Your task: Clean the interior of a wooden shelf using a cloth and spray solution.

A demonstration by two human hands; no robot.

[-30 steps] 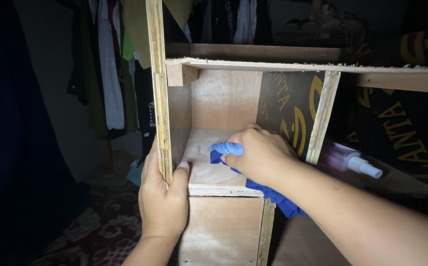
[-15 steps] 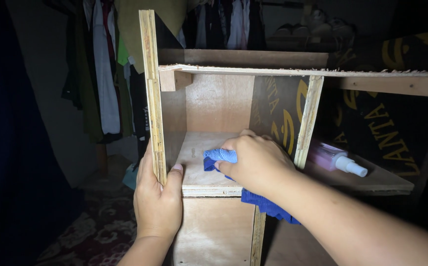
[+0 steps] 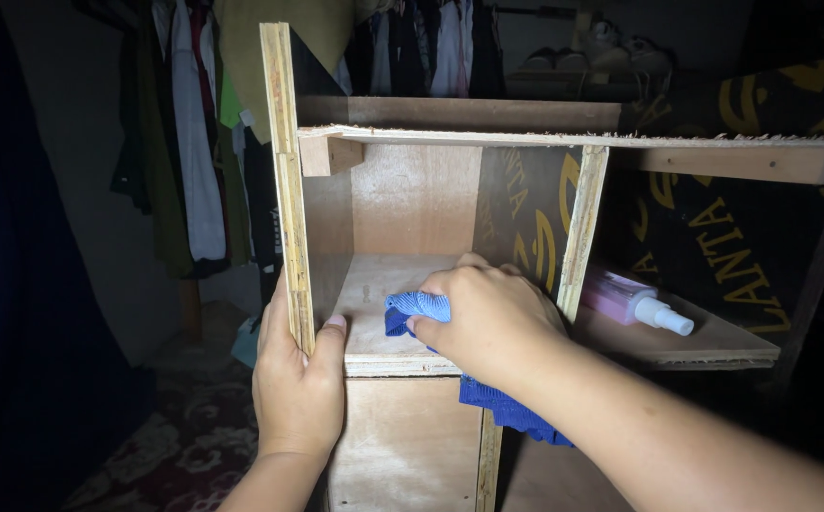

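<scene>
A plywood shelf unit (image 3: 421, 199) filled most of the head view, its raw-edged upright side panel (image 3: 284, 180) standing at about ten o'clock from the centre and a horizontal top board (image 3: 573, 140) running off toward three o'clock. Behind it, at twelve o'clock, hanging clothes (image 3: 194, 133) were seen in dim light, and a dark banner with yellow lettering (image 3: 715, 228) was stretched across the back at two o'clock. A patterned rug (image 3: 184, 446) was made out on the floor at eight o'clock. The shelf board (image 3: 374, 332) of the left compartment lay near the centre. The left hand (image 3: 298, 389), at seven o'clock, was clamped around the lower front edge of the side panel, thumb inside the compartment and fingers hidden behind the panel. The right hand (image 3: 488, 318), just right of centre, was closed over a blue cloth (image 3: 416, 308), which was pressed flat against the shelf board; a loose end of the cloth was seen hanging below the board's front edge at five o'clock. In the neighbouring compartment, at three o'clock, a pink spray bottle (image 3: 630, 301) with a white nozzle had been laid on its side.
</scene>
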